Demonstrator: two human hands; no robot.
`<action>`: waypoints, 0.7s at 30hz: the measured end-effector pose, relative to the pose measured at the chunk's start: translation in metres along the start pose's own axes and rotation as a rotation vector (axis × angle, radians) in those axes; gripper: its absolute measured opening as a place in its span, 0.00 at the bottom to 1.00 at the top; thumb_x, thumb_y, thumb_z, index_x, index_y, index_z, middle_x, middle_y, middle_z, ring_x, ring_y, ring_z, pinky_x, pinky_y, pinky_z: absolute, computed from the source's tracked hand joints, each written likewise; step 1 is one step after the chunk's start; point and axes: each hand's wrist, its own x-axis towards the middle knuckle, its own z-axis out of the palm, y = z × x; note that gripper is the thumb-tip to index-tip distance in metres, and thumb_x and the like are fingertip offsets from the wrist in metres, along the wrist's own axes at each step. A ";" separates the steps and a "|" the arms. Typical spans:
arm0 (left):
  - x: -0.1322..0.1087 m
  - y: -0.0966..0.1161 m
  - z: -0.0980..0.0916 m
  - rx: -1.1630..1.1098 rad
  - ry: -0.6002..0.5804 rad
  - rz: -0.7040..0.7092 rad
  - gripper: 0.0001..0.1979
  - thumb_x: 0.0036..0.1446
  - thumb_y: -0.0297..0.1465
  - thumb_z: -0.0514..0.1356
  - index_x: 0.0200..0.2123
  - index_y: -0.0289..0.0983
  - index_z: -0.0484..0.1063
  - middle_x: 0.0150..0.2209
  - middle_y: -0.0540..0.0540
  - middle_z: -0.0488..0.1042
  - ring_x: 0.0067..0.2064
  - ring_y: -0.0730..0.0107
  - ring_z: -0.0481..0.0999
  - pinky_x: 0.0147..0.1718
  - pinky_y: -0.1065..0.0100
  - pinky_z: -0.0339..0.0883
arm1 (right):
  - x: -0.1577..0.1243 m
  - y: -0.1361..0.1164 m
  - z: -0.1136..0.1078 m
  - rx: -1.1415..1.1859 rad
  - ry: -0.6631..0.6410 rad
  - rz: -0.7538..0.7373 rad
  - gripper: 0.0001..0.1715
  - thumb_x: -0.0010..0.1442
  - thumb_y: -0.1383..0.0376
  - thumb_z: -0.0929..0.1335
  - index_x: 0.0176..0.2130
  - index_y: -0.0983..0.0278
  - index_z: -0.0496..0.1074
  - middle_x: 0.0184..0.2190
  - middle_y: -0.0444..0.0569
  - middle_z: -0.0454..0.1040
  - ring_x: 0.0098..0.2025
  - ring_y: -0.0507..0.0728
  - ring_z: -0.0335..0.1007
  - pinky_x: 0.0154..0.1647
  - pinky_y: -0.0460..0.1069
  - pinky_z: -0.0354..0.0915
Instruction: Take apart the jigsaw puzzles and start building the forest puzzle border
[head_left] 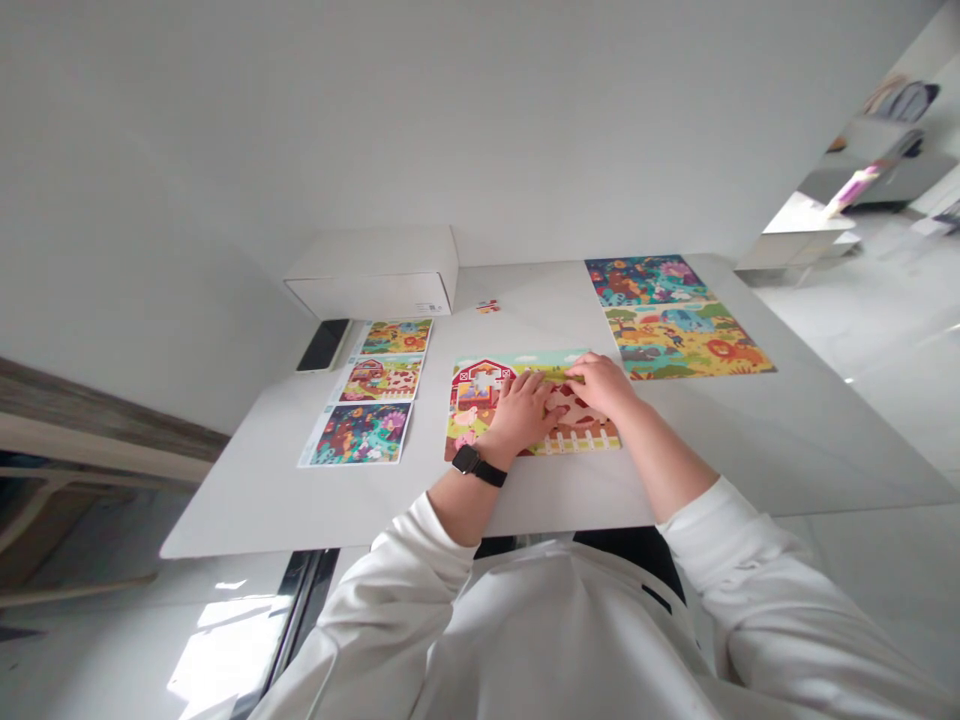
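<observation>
A farm jigsaw puzzle [581, 441] with a red barn, a spotted cow and a white fence lies on the table in front of me. A white gap shows in its barn area. My left hand [523, 408] rests flat on the middle of the puzzle, fingers stretched out, a black watch on its wrist. At the puzzle's upper right, my right hand [602, 383] touches the surface with its fingers bent together. Whatever is under those fingertips is hidden. Beyond the puzzle lies a small loose cluster of puzzle pieces [488, 307].
Three picture cards [380, 378] form a column at left, beside a dark-screened phone [323, 345]. A white box [371, 285] stands at the back against the wall. Two colourful animal puzzles [679, 338] lie at the right of the grey table [712, 430].
</observation>
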 end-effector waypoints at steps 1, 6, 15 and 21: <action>0.000 0.000 0.000 0.001 0.001 0.004 0.25 0.71 0.46 0.60 0.65 0.43 0.74 0.72 0.39 0.69 0.74 0.47 0.63 0.75 0.41 0.51 | 0.000 -0.001 -0.001 -0.006 -0.004 0.001 0.15 0.67 0.65 0.71 0.51 0.60 0.86 0.54 0.55 0.81 0.53 0.63 0.75 0.64 0.57 0.67; 0.002 -0.001 0.001 0.014 -0.005 0.004 0.26 0.71 0.47 0.60 0.65 0.41 0.74 0.72 0.38 0.68 0.74 0.46 0.63 0.75 0.41 0.51 | -0.003 -0.006 -0.001 -0.020 -0.004 0.022 0.16 0.68 0.64 0.71 0.52 0.61 0.85 0.55 0.56 0.80 0.54 0.65 0.75 0.63 0.57 0.68; 0.012 -0.010 -0.007 -0.002 -0.057 0.039 0.25 0.70 0.44 0.61 0.65 0.43 0.73 0.70 0.39 0.71 0.72 0.48 0.67 0.73 0.46 0.58 | -0.006 -0.009 0.000 -0.051 -0.008 0.009 0.17 0.69 0.60 0.70 0.54 0.58 0.84 0.59 0.56 0.78 0.57 0.66 0.73 0.63 0.58 0.68; 0.052 -0.058 -0.045 -0.041 0.017 -0.024 0.24 0.69 0.39 0.62 0.65 0.40 0.74 0.64 0.40 0.77 0.65 0.54 0.75 0.68 0.55 0.66 | -0.008 -0.012 0.000 -0.055 0.004 0.034 0.18 0.70 0.57 0.70 0.54 0.58 0.83 0.59 0.55 0.78 0.59 0.67 0.73 0.60 0.58 0.69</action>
